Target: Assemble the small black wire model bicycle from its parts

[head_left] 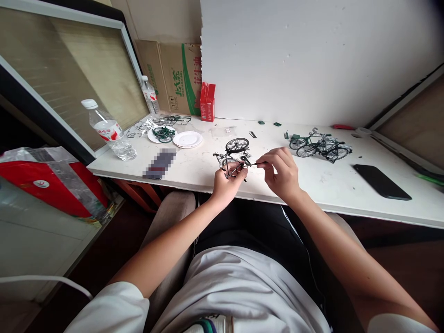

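Observation:
Near the table's front edge, my left hand (pixel 227 186) is closed around the frame of a small black model bicycle (pixel 237 145). One spoked wheel of it points up and away from me. My right hand (pixel 281 172) pinches a thin dark tool (pixel 259 163) just to the right. The tool's tip reaches the bicycle's right side, close to my left fingertips. Which part it touches is too small to tell. Behind the bicycle a small dark piece (pixel 252 134) lies on the table.
Assembled model bicycles (pixel 322 147) and a black phone (pixel 382 181) are on the right. To the left are white plates (pixel 188 139), green bicycle parts (pixel 163 134), a blurred rectangular object (pixel 160 163) and water bottles (pixel 111 134). A red box (pixel 207 102) stands behind.

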Demonstrator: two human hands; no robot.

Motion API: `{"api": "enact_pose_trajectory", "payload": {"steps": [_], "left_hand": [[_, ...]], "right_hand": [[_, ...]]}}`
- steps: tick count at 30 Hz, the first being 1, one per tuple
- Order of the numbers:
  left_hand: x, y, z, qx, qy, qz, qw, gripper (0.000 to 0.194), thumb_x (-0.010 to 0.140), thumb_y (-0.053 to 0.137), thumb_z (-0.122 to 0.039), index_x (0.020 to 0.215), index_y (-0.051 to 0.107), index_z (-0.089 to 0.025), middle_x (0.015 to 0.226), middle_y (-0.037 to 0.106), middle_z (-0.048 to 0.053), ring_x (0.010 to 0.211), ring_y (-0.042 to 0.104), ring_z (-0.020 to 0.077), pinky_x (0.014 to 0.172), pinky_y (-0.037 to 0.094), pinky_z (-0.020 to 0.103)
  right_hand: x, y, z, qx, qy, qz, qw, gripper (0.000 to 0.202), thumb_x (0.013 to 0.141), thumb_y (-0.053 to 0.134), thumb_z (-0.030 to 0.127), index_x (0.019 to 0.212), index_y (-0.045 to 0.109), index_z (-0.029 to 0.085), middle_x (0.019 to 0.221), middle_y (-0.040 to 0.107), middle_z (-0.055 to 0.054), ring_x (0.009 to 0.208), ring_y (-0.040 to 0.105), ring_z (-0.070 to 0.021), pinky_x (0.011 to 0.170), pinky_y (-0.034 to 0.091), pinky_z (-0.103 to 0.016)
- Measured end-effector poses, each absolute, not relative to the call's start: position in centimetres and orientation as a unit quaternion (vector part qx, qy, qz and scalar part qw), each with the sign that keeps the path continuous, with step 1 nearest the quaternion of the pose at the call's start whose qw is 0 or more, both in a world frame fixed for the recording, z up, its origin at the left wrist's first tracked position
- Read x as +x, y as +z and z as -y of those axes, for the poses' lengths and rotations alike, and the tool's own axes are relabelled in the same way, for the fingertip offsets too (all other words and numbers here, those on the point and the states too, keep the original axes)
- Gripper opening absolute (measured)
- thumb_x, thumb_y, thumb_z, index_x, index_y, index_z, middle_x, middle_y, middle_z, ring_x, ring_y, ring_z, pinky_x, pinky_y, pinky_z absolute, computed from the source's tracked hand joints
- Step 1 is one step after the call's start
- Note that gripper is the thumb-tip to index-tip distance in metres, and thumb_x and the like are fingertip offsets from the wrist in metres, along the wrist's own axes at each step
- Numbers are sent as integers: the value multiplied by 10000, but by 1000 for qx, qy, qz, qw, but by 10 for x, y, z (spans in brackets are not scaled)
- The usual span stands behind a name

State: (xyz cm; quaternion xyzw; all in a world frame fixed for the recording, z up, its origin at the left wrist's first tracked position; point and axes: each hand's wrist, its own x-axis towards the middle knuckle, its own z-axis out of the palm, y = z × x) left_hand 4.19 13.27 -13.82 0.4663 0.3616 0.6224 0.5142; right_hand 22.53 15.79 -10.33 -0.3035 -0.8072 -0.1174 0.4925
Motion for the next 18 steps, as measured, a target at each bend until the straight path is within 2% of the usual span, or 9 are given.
{"api": "enact_pose_trajectory", "payload": {"steps": [6, 18], "left_hand": [[43, -139, -132, 458, 622, -362, 521, 356, 807, 898, -414, 1042, 787, -171, 1045, 789, 107, 890, 726, 215, 868, 574, 354], [44, -141, -131, 473, 618, -366, 511, 371, 826, 872, -409, 1070, 768, -150, 1039, 787, 109, 942, 733, 218, 841, 587, 325]], "right_hand": [[227, -104, -160, -310, -115, 814, 478, 225, 1110, 533, 385, 998, 699, 280, 891, 716, -75, 863, 636, -268, 808, 495, -470], [226, -99, -159, -257, -141, 820, 491, 165, 1107, 532, 282, 1037, 680, 261, 892, 698, -74, 846, 618, -256, 774, 492, -445]]}}
